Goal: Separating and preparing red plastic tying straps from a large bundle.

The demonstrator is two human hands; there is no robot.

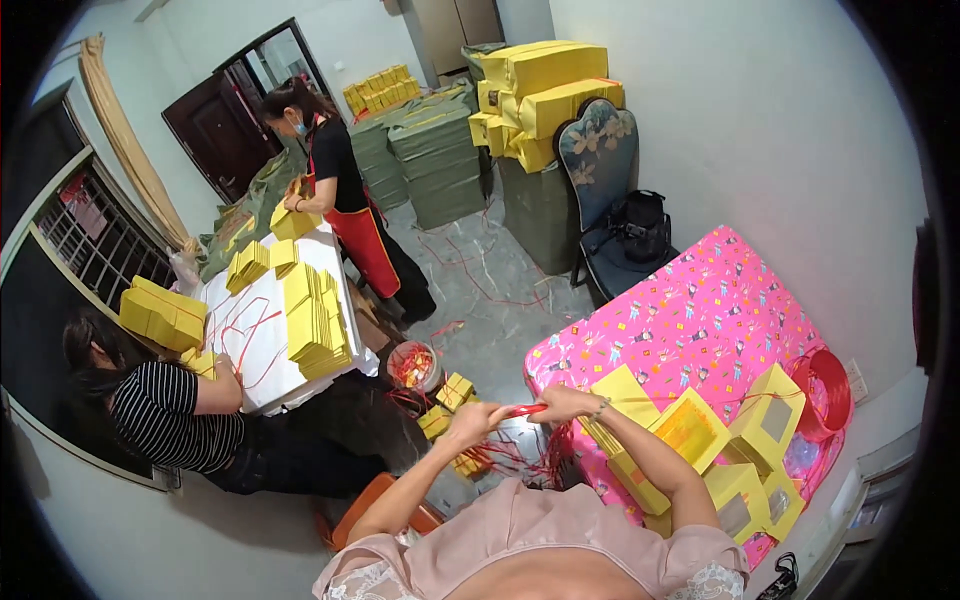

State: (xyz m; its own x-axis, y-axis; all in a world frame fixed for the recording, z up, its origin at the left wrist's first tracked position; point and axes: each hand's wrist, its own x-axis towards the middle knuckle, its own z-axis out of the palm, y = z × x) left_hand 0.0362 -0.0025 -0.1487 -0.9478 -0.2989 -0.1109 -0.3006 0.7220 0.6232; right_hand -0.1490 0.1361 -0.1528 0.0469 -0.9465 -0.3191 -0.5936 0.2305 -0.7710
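Between my two hands a short red strip [523, 410], looking like plastic strapping, is stretched level in front of my chest. My left hand [478, 422] is closed on its left end, and my right hand [562, 403] grips the right end. Just beside my right forearm, bundles of yellow paper [690, 430] lie on a table with a pink patterned cover [690, 290]. More loose red strips [530, 455] hang and lie tangled below my hands. Small tied yellow bundles [455, 391] are down near my left hand.
A red coil of strapping [825, 395] lies at the table's right edge. A bucket of red scraps [412, 366] stands on the floor. Two people work at a white table [230, 320] with yellow stacks. A chair [600, 150] holds a black bag [642, 228]; green wrapped bales [440, 165] stand behind.
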